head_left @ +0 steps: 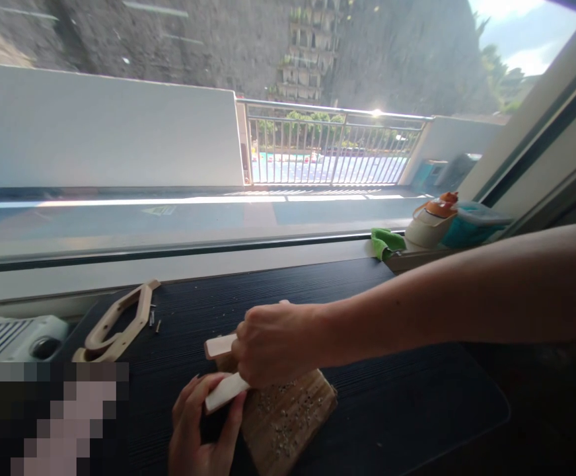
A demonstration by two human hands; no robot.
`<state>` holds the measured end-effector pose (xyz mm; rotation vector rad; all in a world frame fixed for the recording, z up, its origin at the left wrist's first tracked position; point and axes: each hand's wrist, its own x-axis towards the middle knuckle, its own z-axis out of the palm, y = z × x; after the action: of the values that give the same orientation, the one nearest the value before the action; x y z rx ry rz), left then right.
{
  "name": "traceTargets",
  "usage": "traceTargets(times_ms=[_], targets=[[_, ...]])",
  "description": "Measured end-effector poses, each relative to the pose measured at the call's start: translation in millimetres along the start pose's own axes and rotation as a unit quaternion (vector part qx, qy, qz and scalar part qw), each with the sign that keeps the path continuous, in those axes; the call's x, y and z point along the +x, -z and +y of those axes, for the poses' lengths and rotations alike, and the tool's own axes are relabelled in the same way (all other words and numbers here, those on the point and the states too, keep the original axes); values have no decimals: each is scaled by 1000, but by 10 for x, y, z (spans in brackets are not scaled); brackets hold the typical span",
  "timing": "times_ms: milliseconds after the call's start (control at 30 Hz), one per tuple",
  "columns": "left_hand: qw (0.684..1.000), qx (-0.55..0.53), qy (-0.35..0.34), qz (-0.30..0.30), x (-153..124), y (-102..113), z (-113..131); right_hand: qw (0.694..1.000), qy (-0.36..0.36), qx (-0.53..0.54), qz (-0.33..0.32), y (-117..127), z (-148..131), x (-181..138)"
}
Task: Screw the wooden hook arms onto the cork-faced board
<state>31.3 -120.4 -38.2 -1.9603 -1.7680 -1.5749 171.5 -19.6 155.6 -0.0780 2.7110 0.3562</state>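
My left hand (199, 423) pinches the end of a pale wooden strip (227, 391) between thumb and fingers. Close beside it, my right hand (278, 340) is curled into a fist above the strips, its fingertips and anything inside them hidden. A second pale wooden strip (220, 346) pokes out from under the right hand, roughly side by side with the first. Whether the two strips join is covered by that hand. Beneath the hands lies a thick wooden block (290, 420), its face dotted with many small holes or metal specks.
On the dark table (367, 410), an angular wooden frame (142, 311) lies at the left, with several screws (152, 319) beside it. A pale ribbed appliance (20, 338) stands further left. A green cloth (387, 243) and an orange-topped container (434, 215) sit along the windowsill.
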Motion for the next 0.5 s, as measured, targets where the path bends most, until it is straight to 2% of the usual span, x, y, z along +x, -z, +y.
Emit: traceTargets(times_ms=[100,267,333,400,500], targets=[[1000,-2,23,-6,-9,5,12,998,-29,50,2,-1,18,7],[999,-3,42,-18,-1,4,31,970,-143,169,-104,116,16,21],[999,2,38,-8,-1,-1,22,962,-170,190,-97,127,18,38],[999,8,38,6,-4,-7,7,963,-167,198,-68,110,24,54],[999,12,32,11,-3,-14,-3,971,-125,198,-53,96,30,54]])
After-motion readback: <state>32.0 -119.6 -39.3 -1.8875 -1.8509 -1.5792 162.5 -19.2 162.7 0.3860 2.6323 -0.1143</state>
